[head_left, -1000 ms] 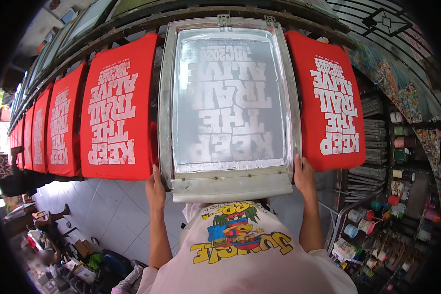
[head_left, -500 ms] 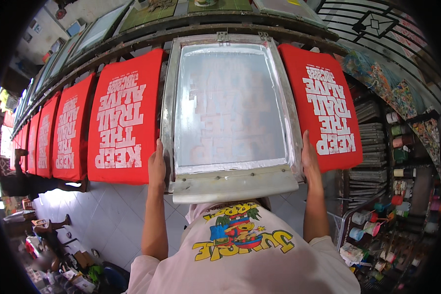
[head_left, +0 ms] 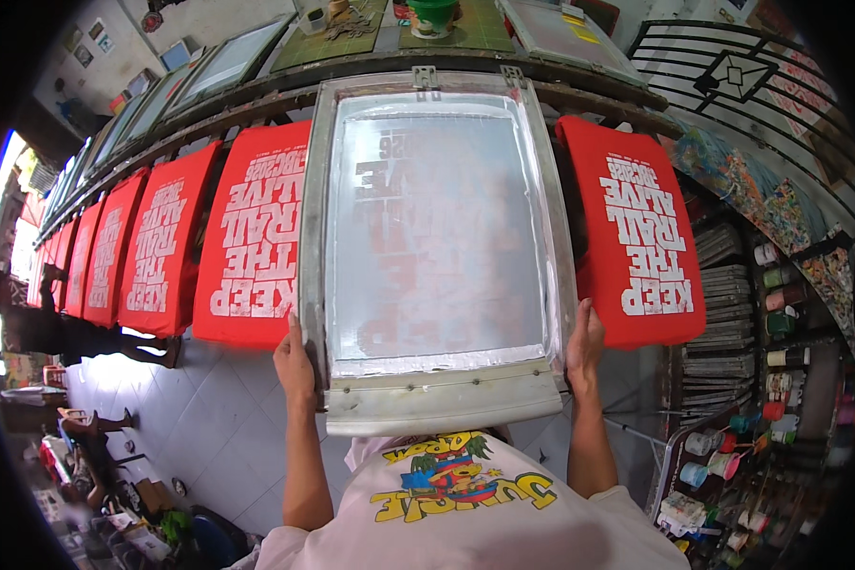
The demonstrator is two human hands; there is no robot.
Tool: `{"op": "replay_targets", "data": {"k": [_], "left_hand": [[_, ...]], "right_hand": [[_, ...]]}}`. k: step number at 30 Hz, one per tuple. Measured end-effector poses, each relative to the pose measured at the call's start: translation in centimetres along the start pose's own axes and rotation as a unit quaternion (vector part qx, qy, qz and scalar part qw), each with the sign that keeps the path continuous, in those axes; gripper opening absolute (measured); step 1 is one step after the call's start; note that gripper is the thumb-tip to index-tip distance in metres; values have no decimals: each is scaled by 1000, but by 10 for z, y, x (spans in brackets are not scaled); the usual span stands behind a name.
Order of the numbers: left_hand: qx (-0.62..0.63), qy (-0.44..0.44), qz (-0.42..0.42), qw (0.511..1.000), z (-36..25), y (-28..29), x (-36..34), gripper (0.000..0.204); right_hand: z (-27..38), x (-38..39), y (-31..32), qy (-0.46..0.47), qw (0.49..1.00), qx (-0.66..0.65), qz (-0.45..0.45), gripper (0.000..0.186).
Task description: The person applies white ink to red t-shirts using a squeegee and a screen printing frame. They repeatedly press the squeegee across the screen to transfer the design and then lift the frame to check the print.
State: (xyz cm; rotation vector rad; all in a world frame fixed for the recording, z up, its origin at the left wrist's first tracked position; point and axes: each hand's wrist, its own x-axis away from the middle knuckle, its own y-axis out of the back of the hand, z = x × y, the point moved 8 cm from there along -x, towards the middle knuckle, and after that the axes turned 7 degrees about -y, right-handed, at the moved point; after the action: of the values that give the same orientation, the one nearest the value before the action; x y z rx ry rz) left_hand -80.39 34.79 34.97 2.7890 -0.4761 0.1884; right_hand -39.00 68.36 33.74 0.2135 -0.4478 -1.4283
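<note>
- Far left: a co-worker in dark clothing [head_left: 33, 328] stands by the row of red printed cloths [head_left: 157, 247], which recede toward the bright edge.
- Left of centre: the nearest red cloth [head_left: 247, 237], with white block lettering, runs up beside your frame; the frame's edge covers part of it from this view.
- Your left hand [head_left: 295, 369]: closed on the frame's left side near its lower end, thumb pointing up along the edge; the fingertips are hidden.
- Centre: the framed screen [head_left: 432, 237] lies between your hands, pale lettering faint through its mesh, metal hinges [head_left: 426, 79] at the far end, a pale strip [head_left: 442, 401] at the near end.
- Your right hand [head_left: 583, 348]: gripping the opposite side near its lower end; underside grip hidden.
- Right: another red cloth [head_left: 632, 237], then stacked grey panels [head_left: 719, 309] and coloured tubs [head_left: 708, 465].
</note>
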Motion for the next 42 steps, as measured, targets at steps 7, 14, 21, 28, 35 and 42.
{"op": "replay_targets", "data": {"k": [7, 14, 21, 28, 35, 42], "left_hand": [[13, -27, -33, 999, 16, 99, -42, 53], [-30, -17, -28, 999, 54, 212, -145, 53], [-25, -21, 9, 999, 82, 289, -260, 52], [-37, -9, 63, 997, 85, 305, -316, 51], [-20, -1, 80, 997, 101, 287, -330, 51], [-79, -24, 89, 993, 87, 274, -333, 53]], "right_hand": [[32, 45, -93, 36, 993, -101, 42, 55], [54, 108, -229, -17, 994, -82, 72, 62], [74, 176, -343, -71, 997, -10, 26, 53], [103, 194, -382, -79, 997, 3, -20, 43], [108, 178, -383, -80, 996, 14, -28, 43], [103, 168, -386, -79, 997, -1, -25, 41]]}}
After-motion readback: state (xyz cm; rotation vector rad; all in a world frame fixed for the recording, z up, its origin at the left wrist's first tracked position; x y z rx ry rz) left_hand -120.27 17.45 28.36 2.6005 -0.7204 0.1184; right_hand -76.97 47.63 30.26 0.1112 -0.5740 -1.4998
